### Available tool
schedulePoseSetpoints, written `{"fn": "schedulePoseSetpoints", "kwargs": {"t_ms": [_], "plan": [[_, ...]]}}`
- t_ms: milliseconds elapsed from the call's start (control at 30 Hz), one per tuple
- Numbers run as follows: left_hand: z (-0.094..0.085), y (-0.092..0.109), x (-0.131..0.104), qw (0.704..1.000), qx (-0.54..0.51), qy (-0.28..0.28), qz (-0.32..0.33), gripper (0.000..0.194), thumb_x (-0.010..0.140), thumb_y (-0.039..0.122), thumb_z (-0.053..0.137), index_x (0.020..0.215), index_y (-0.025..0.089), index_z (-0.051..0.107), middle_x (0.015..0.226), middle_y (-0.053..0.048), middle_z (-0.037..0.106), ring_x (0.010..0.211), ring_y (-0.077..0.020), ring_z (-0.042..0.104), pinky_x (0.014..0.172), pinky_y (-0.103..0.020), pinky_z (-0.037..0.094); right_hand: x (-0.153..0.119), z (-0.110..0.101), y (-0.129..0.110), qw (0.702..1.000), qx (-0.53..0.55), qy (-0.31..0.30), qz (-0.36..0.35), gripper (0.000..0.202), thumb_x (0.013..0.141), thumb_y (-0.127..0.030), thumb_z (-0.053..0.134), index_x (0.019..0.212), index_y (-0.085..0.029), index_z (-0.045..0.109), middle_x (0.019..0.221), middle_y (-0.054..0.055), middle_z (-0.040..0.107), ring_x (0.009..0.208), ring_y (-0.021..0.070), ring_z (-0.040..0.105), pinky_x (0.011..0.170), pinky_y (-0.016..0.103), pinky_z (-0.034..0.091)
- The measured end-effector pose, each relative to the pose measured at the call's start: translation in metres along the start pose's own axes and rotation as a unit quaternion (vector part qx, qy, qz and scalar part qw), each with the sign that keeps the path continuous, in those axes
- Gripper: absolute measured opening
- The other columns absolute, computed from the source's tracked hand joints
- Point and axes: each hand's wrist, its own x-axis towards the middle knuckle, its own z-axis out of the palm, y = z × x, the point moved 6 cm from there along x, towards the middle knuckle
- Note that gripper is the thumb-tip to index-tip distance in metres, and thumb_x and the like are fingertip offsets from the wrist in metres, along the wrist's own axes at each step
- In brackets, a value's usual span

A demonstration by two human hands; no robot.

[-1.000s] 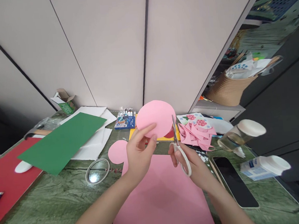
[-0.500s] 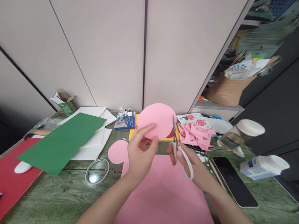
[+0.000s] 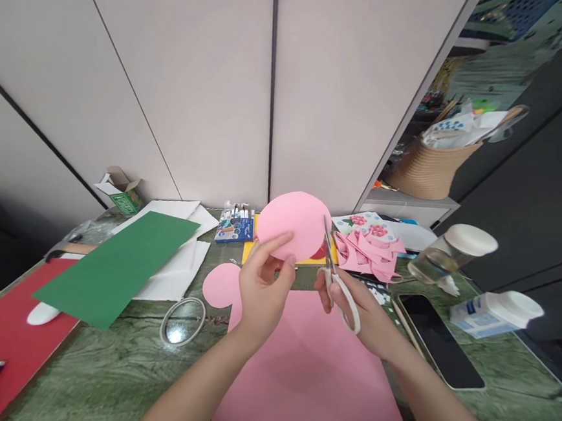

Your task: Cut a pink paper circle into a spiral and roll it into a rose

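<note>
Between thumb and fingers, my left hand (image 3: 267, 283) pinches a round pink paper disc (image 3: 295, 222), held up above the table. My right hand (image 3: 359, 301) grips white-handled scissors (image 3: 329, 258), their blades pointing up at the disc's right edge. Whether the blades are cutting into the paper I cannot tell. Below both hands lies a large pink sheet (image 3: 304, 377). A smaller pink paper circle (image 3: 221, 285) rests at that sheet's upper left corner.
Pink scraps (image 3: 369, 255) are heaped right of the scissors. A phone (image 3: 440, 341), a jar (image 3: 452, 254) and a white bottle (image 3: 496, 313) stand or lie at right. Green paper (image 3: 120, 265), red paper (image 3: 18, 335), a silver ring (image 3: 183, 322) and a marker box (image 3: 235, 227) are at left.
Almost nothing differs. The disc and the scissors have shifted up very slightly, with both hands keeping their hold.
</note>
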Motion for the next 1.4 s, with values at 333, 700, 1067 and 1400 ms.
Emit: {"fn": "schedulePoseSetpoints", "kwargs": {"t_ms": [333,700,1067,1400], "plan": [[-0.0021,0.0009,-0.0004,1.000,-0.006,0.014,-0.004,0.034,0.077,0.019,0.062,0.110,0.027,0.061,0.111,-0.004,0.060,0.101,-0.0167,0.057,0.082,-0.027,0.050,0.0014,0.0021,0.0024,1.000,0.020,-0.012,0.005,0.030,0.093,-0.044,0.033,0.076,-0.020,0.041,0.063,-0.004,0.044,0.057,0.0113,0.038,0.054,0.026,0.028],[-0.0032,0.0001,0.0001,0.999,0.015,0.034,-0.006,0.037,0.076,0.020,0.063,0.112,0.027,0.059,0.115,-0.006,0.056,0.102,-0.0180,0.056,0.077,-0.026,0.052,0.0010,0.0055,0.0036,0.999,0.028,-0.027,0.012,0.031,0.093,-0.045,0.033,0.076,-0.020,0.041,0.064,-0.004,0.043,0.058,0.0109,0.037,0.054,0.025,0.027],[-0.0022,0.0046,-0.0013,0.999,0.041,0.019,0.011,0.036,0.074,0.018,0.064,0.108,0.026,0.060,0.111,-0.005,0.060,0.097,-0.0165,0.057,0.071,-0.024,0.050,-0.0010,0.0039,0.0035,1.000,0.024,-0.014,-0.004,0.032,0.093,-0.049,0.031,0.080,-0.022,0.042,0.067,-0.003,0.042,0.064,0.0129,0.039,0.059,0.027,0.029],[-0.0022,0.0041,-0.0005,1.000,0.016,0.014,0.000,0.036,0.076,0.016,0.062,0.110,0.027,0.060,0.112,-0.003,0.059,0.094,-0.0141,0.057,0.072,-0.022,0.050,0.0009,0.0036,0.0060,0.999,0.022,-0.024,0.008,0.031,0.093,-0.046,0.032,0.078,-0.021,0.041,0.065,-0.004,0.043,0.057,0.0099,0.036,0.054,0.025,0.027]]}}
